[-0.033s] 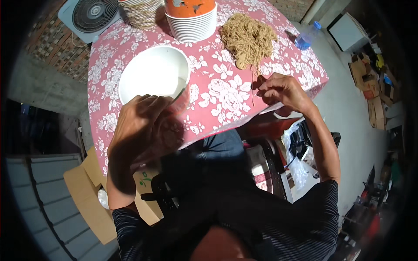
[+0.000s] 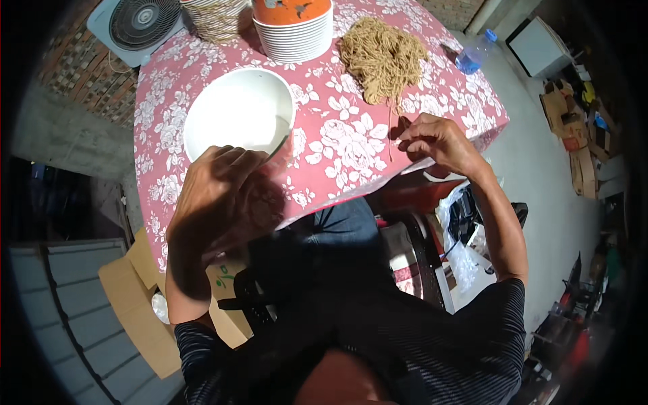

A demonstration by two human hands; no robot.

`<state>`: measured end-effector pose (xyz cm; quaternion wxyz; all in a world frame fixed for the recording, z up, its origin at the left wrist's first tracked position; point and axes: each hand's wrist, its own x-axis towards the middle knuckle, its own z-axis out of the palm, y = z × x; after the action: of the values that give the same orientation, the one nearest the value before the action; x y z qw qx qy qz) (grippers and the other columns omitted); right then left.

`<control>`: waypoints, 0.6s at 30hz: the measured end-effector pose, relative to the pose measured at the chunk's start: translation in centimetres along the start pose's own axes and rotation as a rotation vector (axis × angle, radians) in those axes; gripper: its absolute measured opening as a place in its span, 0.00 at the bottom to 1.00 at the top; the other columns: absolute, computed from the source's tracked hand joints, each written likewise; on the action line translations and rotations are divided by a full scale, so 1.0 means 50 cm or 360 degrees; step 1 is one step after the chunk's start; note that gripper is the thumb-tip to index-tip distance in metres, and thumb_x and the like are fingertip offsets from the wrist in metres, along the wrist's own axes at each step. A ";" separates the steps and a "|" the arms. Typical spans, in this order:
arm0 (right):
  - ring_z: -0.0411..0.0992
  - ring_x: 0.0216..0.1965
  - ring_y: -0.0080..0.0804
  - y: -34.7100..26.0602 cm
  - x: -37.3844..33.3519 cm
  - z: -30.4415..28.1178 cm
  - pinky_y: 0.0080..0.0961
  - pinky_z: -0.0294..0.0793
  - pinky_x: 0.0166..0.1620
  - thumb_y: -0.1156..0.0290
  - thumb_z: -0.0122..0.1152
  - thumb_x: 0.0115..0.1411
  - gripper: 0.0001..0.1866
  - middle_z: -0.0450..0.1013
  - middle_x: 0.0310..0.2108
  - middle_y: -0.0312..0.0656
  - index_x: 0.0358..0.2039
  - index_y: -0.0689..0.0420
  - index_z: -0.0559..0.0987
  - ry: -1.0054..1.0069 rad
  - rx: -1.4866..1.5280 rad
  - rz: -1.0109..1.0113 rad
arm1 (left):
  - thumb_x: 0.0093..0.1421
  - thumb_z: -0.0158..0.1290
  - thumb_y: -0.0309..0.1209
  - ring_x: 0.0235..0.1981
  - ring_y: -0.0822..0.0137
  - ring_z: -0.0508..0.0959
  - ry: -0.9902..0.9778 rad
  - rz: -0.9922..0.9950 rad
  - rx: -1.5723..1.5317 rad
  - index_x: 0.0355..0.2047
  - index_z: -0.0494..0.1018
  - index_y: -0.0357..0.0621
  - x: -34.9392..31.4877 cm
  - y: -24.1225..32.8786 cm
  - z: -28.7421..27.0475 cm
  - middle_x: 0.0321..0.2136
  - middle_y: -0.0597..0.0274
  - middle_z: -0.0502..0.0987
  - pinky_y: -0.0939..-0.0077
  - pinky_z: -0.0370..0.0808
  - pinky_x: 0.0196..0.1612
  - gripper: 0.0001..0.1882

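A round tub (image 2: pixel 233 111), white inside with a reddish outer wall, sits tilted toward me at the table's left side. My left hand (image 2: pixel 219 175) is closed over its near rim, fingers bent over the edge. Farther right, my right hand (image 2: pixel 439 143) hovers by the table's front edge with thumb and fingers pinched together. Whatever lies between those fingertips is too small to make out. Just left of them, a loose strand hangs down from a tangled heap of tan twine (image 2: pixel 381 57) on the tablecloth.
The table wears a pink floral tablecloth (image 2: pixel 351 145). At its far side stand a stack of white tubs (image 2: pixel 293 40) with an orange one on top, and a cord-wrapped stack (image 2: pixel 216 20). A fan (image 2: pixel 142 23), a blue-capped bottle (image 2: pixel 476 54) and a cardboard box (image 2: pixel 138 317) are around.
The view has shifted very slightly, so the table things sit a touch higher and farther left. Both hands keep their places and grips.
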<state>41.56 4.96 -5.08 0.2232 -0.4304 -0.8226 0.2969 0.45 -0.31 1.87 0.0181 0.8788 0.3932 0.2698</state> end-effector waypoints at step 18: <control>0.78 0.27 0.46 -0.034 0.076 0.109 0.40 0.78 0.29 0.76 0.61 0.60 0.08 0.76 0.32 0.45 0.40 0.57 0.75 -0.0130 -0.0612 -0.0408 | 0.43 0.64 0.24 0.32 0.49 0.82 0.0003 -0.0229 -0.0124 0.41 0.77 0.40 0.001 0.071 0.034 0.32 0.53 0.82 0.59 0.78 0.40 0.21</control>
<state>35.18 5.75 -7.46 0.1395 -0.3447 -0.9203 0.1211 3.73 -2.42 1.33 0.0712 0.8465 0.4447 0.2837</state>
